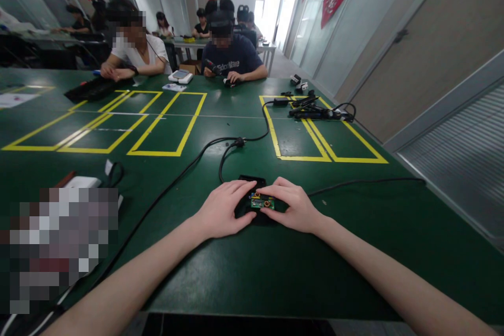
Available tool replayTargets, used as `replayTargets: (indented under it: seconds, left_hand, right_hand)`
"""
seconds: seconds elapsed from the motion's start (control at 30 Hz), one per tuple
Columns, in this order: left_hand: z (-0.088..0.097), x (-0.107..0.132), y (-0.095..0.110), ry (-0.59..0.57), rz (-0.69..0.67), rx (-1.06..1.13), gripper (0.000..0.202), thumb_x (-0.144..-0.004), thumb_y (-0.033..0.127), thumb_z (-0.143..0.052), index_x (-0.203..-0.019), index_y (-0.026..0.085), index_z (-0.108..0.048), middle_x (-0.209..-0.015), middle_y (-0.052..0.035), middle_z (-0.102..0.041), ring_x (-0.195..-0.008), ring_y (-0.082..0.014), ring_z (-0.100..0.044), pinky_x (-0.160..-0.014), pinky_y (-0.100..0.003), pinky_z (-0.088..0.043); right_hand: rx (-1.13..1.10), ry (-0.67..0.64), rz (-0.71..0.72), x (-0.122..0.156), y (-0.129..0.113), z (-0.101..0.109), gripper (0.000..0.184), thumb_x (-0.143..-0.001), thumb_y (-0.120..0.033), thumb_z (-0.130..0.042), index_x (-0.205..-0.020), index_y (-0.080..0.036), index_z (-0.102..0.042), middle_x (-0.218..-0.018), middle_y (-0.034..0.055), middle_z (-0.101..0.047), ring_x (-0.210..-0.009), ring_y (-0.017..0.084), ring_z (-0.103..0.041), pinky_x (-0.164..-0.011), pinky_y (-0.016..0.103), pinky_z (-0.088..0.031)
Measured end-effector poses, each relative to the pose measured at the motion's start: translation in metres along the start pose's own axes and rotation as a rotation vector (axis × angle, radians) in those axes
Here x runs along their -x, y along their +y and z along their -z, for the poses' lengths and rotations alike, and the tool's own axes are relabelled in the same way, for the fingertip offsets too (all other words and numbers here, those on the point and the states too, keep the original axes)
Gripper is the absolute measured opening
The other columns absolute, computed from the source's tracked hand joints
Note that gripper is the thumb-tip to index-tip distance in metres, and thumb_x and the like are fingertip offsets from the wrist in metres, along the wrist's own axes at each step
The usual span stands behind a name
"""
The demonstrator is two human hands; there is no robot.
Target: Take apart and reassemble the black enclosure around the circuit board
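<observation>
A small green circuit board [258, 203] with copper-wound coils sits low between my hands, over a black plastic casing [252, 178] on the green table. My left hand [224, 210] curves around the casing's left side, fingers at its far edge and thumb at the near edge. From the right, my right hand [297, 206] grips the board between thumb and fingers. Part of the casing is hidden under both hands, and I cannot tell whether the board lies fully inside it.
A black power cable [189, 163] with a plug [239, 142] crosses the green table [205, 283]. Yellow tape marks [179, 125] outline rectangles. Black cords and adapters [315, 110] lie at back right. Two people work across the table. A pixelated area covers items at left.
</observation>
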State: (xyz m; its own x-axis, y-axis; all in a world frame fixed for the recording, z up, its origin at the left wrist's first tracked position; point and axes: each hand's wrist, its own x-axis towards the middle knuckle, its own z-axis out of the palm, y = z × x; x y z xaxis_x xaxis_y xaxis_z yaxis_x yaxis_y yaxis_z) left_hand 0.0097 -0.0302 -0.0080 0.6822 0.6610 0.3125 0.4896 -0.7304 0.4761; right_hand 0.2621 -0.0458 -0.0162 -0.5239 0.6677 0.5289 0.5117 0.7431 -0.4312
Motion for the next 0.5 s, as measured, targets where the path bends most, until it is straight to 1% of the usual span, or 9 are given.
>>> replayTargets:
  seconds: [0.07,0.13,0.2,0.3,0.4,0.5]
  left_hand:
    - [0.000,0.000,-0.001,0.011,0.010,0.010,0.074,-0.088,0.037,-0.071,-0.156,0.024,-0.042,-0.149,-0.0138,-0.061,-0.135,-0.0329,-0.061,-0.116,-0.053,-0.050]
    - [0.000,0.001,-0.002,0.017,0.014,0.023,0.079,-0.087,0.036,-0.072,-0.157,0.022,-0.039,-0.151,-0.0150,-0.060,-0.137,-0.0334,-0.059,-0.116,-0.053,-0.050]
    - [-0.001,0.001,-0.004,0.025,0.013,0.036,0.077,-0.085,0.033,-0.071,-0.155,0.020,-0.041,-0.151,-0.0161,-0.060,-0.137,-0.0332,-0.059,-0.117,-0.052,-0.050]
    - [-0.001,0.000,-0.007,0.038,0.010,0.055,0.073,-0.083,0.028,-0.069,-0.151,0.020,-0.044,-0.147,-0.0156,-0.062,-0.135,-0.0322,-0.060,-0.116,-0.052,-0.050]
    - [0.001,0.000,-0.007,0.053,0.011,0.058,0.072,-0.080,0.023,-0.067,-0.148,0.021,-0.047,-0.143,-0.0140,-0.063,-0.133,-0.0320,-0.060,-0.115,-0.052,-0.051]
    - [0.003,-0.001,-0.006,0.060,0.019,0.059,0.065,-0.080,0.021,-0.066,-0.143,0.021,-0.052,-0.139,-0.0133,-0.064,-0.129,-0.0314,-0.060,-0.113,-0.051,-0.051]
  right_hand:
    - [-0.007,-0.020,-0.025,-0.001,0.001,0.000,0.035,-0.093,-0.027,-0.071,-0.128,-0.024,-0.071,-0.103,0.0093,-0.078,-0.088,0.025,-0.069,-0.074,0.039,-0.063]
    - [-0.016,-0.043,-0.038,-0.002,0.003,-0.001,0.039,-0.092,-0.025,-0.072,-0.131,-0.024,-0.070,-0.106,0.0099,-0.077,-0.093,0.025,-0.069,-0.078,0.041,-0.063]
    - [-0.020,-0.050,-0.035,-0.002,0.004,-0.002,0.040,-0.093,-0.025,-0.073,-0.132,-0.024,-0.068,-0.115,0.0109,-0.076,-0.100,0.027,-0.070,-0.085,0.045,-0.063]
    - [-0.004,-0.030,-0.029,-0.003,0.004,-0.002,0.034,-0.095,-0.029,-0.072,-0.129,-0.024,-0.069,-0.121,0.0118,-0.074,-0.107,0.029,-0.069,-0.092,0.048,-0.061]
    - [0.042,-0.027,-0.048,-0.003,0.005,0.004,0.026,-0.094,-0.031,-0.070,-0.118,-0.021,-0.070,-0.110,0.0117,-0.074,-0.098,0.027,-0.070,-0.084,0.044,-0.060]
    - [0.087,-0.123,-0.039,-0.002,0.008,0.015,0.017,-0.089,-0.027,-0.072,-0.104,-0.019,-0.068,-0.094,0.0088,-0.071,-0.085,0.025,-0.067,-0.075,0.041,-0.057]
